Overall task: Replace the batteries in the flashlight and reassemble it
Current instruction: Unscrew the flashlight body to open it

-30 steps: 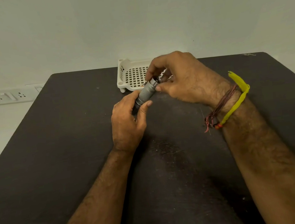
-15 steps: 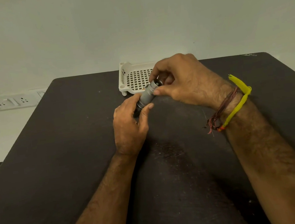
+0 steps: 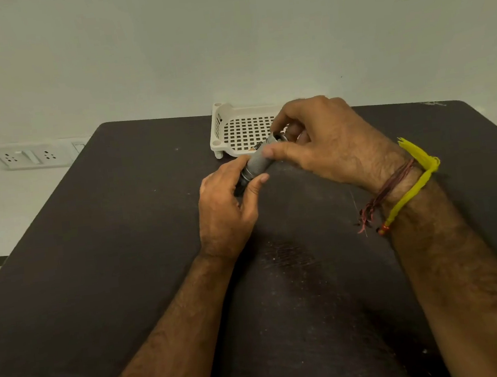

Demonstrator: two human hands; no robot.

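A small grey knurled flashlight (image 3: 257, 163) is held tilted above the dark table (image 3: 95, 267), its far end pointing up and right. My left hand (image 3: 228, 209) grips its lower, darker end between thumb and fingers. My right hand (image 3: 325, 142) closes over the upper open end, thumb lying along the barrel and fingers curled around the rim. What sits inside the open end, under my right fingers, is hidden.
A white perforated plastic tray (image 3: 228, 128) stands at the table's far edge, just behind my hands. Wall sockets (image 3: 31, 155) sit on the wall at the left. Thread bands and a yellow cord (image 3: 408, 188) circle my right wrist.
Both hands stay on the flashlight. My right thumb has slid a little further down along the barrel and the fingers have shifted around the upper end.
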